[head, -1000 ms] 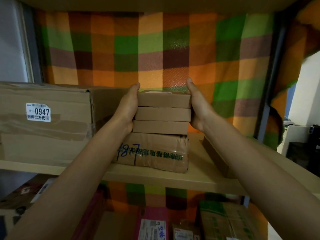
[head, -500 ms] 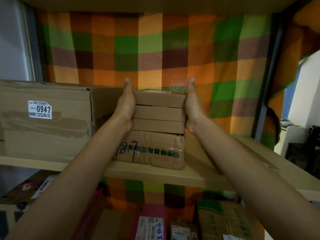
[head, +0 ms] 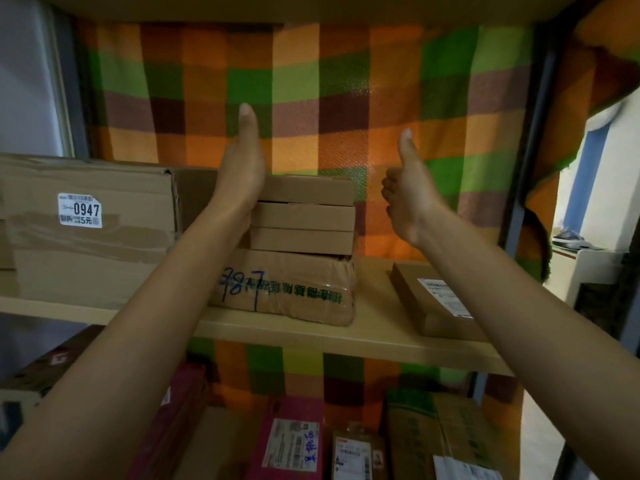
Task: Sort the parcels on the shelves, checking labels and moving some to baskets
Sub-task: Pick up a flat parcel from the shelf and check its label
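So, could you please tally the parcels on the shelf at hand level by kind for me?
Thin plain flat boxes, stacked: 3
Taped box with blue handwriting, under that stack: 1
Large carton labelled 0947, on the left: 1
Flat box with a white label, on the right: 1
Total: 6

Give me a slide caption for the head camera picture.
Left hand beside three flat boxes stacked on a taped parcel; right hand apart, fingers curled, thumb up.
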Tool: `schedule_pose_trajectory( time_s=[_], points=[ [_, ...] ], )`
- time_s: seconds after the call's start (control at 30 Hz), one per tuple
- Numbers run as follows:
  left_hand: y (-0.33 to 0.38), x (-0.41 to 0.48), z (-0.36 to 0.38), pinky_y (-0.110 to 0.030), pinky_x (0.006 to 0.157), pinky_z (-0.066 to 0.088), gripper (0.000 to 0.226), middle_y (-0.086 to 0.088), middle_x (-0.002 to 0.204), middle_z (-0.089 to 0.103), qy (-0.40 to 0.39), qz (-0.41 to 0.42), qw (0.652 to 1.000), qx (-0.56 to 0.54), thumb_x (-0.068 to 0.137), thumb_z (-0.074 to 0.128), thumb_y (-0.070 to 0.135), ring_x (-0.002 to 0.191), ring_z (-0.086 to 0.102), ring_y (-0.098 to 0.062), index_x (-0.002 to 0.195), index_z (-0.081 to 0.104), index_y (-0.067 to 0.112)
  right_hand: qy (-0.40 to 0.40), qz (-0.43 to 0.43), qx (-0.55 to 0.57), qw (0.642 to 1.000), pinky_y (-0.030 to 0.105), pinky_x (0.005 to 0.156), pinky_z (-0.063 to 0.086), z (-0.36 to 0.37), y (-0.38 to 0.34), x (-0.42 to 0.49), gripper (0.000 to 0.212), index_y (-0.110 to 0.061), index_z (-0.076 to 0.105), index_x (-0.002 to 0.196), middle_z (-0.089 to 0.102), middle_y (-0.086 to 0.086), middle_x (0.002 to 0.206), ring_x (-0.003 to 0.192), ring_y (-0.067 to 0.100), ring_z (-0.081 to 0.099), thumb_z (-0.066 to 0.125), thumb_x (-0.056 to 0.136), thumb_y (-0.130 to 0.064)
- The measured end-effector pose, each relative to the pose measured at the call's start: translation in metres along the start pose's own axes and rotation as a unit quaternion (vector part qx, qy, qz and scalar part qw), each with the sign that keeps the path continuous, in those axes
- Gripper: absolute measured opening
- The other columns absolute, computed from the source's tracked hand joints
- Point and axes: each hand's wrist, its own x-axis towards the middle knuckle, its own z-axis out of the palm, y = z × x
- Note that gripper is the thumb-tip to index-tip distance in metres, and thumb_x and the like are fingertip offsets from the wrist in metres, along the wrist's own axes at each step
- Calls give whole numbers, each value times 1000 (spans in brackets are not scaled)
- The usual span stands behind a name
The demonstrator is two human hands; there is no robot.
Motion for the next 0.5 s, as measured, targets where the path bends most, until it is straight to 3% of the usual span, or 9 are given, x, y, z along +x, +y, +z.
schedule_pose_trajectory(
  time_s=[0.07, 0.13, 0.23, 0.37, 0.43, 0.5],
  points=[
    [3, 2, 0, -37, 115, 27, 72, 5, 128, 58, 2, -1, 1000, -21, 100, 14, 65, 120, 51, -7, 154, 31, 21, -11, -1, 1, 1000, 46, 122, 10, -7, -4, -3, 82, -17, 17, 159, 17, 8, 165, 152, 24, 17, 21, 97, -71],
    [8, -2, 2, -47, 118, 27, 78, -2, 150, 47, 3, -5, 999, -41, 94, 16, 72, 138, 43, -18, 154, 31, 25, -14, -3, -7, 1000, 48, 122, 10, -18, -5, -10, 83, -17, 15, 159, 16, 8, 165, 152, 25, 16, 22, 96, -72],
    [22, -16, 13, -49, 120, 25, 74, -3, 156, 39, 10, 0, 999, -52, 96, 16, 69, 143, 37, -20, 155, 28, 25, -5, 8, -8, 1000, 49, 122, 10, -35, -6, -19, 85, -18, 12, 160, 14, 10, 166, 152, 26, 16, 23, 95, -73],
    [47, -51, 44, -39, 121, 16, 59, 1, 163, 22, 22, 34, 998, -41, 106, 13, 51, 149, 21, -16, 157, 20, 24, 0, 20, -4, 1000, 47, 122, 12, -64, -9, -33, 84, -16, 14, 159, 18, 12, 165, 151, 26, 20, 25, 96, -71],
    [55, -70, 60, -34, 121, 18, 57, 4, 162, 25, 3, 68, 997, -42, 106, 10, 48, 148, 23, -11, 157, 22, 23, -4, 14, 3, 1000, 42, 119, 20, -79, -9, -42, 78, -14, 20, 158, 27, 9, 162, 149, 24, 27, 24, 100, -65],
    [55, -87, 77, -22, 116, 28, 52, 21, 149, 44, -39, 91, 993, -61, 107, 9, 45, 137, 38, 4, 149, 36, 29, -2, 24, 1, 1000, 38, 112, 28, -93, -6, -48, 75, -14, 24, 157, 33, 7, 159, 146, 23, 31, 26, 100, -64]
  ],
)
